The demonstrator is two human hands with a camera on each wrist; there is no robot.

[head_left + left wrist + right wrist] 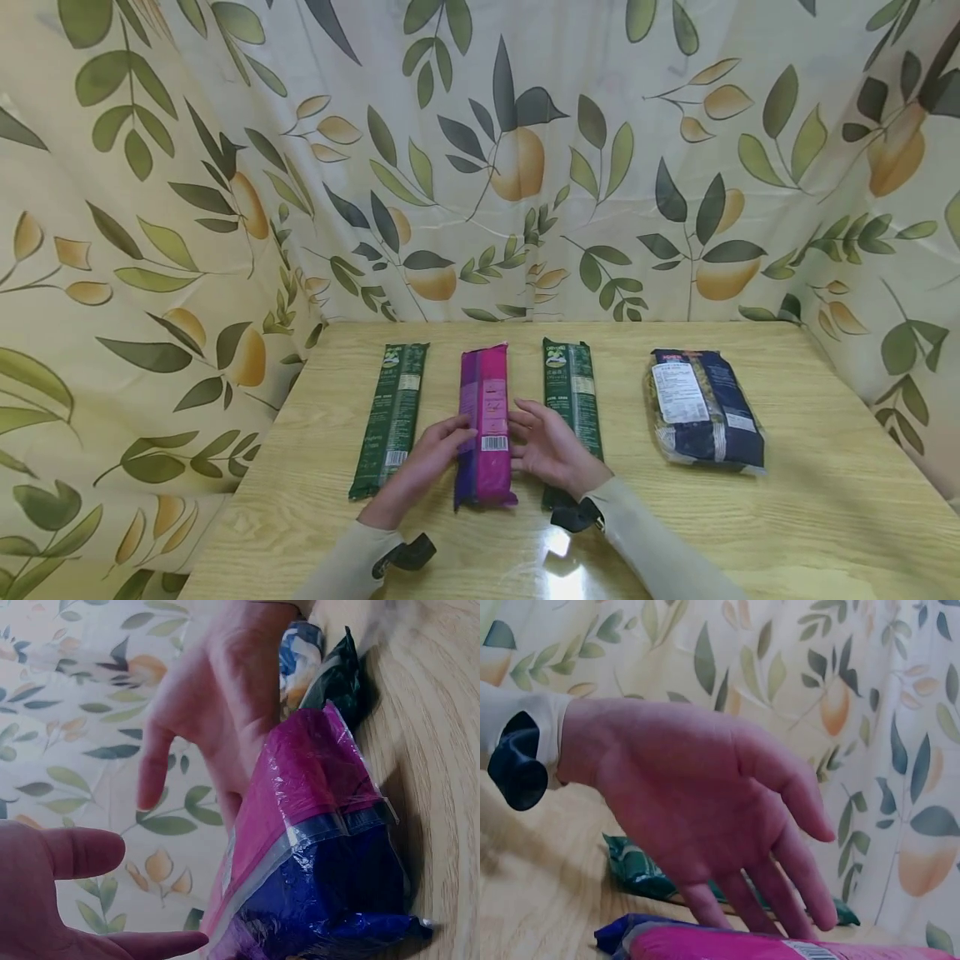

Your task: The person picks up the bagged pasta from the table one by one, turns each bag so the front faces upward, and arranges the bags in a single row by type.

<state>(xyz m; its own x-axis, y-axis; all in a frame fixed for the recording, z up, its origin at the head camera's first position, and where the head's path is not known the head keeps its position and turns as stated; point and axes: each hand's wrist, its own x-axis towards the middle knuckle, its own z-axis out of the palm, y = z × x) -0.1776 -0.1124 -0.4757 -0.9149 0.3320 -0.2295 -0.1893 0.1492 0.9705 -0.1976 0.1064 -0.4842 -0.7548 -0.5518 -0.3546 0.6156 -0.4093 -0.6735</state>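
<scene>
A long pink and purple plastic packet (492, 408) lies lengthwise on the table between both hands, a barcode on its pink side. Along its left edge, my left hand (431, 454) has straight fingers reaching onto the purple side. At the opposite edge my right hand (558, 454) stands with its palm turned toward the packet. The right wrist view shows that hand's (705, 787) fingers extended and spread, their tips dipping behind the packet (720, 945). In the left wrist view, the thumb and a finger of the left hand (45, 889) are apart, beside the packet's blue end (322, 892).
A green packet (390, 417) lies to the left, and another green packet (570, 375) lies partly behind the right hand. Farther right is a dark blue and clear bag (708, 408) with a white label. A leaf-patterned curtain (480, 167) borders the wooden table (825, 517).
</scene>
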